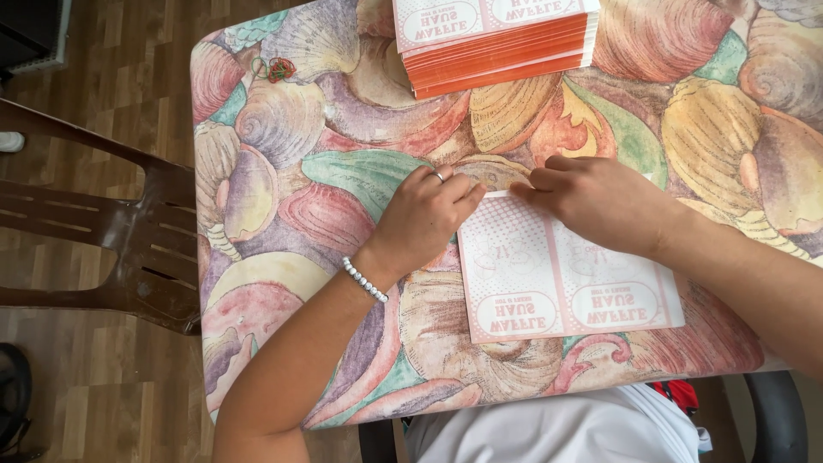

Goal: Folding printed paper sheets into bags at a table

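Note:
A flat pink-and-white printed cardboard sheet (pixel 557 279) lies on the table with the shell-patterned cloth (pixel 343 163), right in front of me. My left hand (pixel 424 214), with a ring and a white bead bracelet, presses its fingertips on the sheet's far left corner. On the sheet's far edge rests my right hand (pixel 600 201), fingers curled down on the card. The two hands almost meet at the top edge. Neither hand lifts the sheet.
A stack of the same folded sheets with orange edges (pixel 497 43) stands at the table's far edge. Red and green rubber bands (pixel 274 69) lie near the far left corner. A brown plastic chair (pixel 111 231) stands left of the table on wooden flooring.

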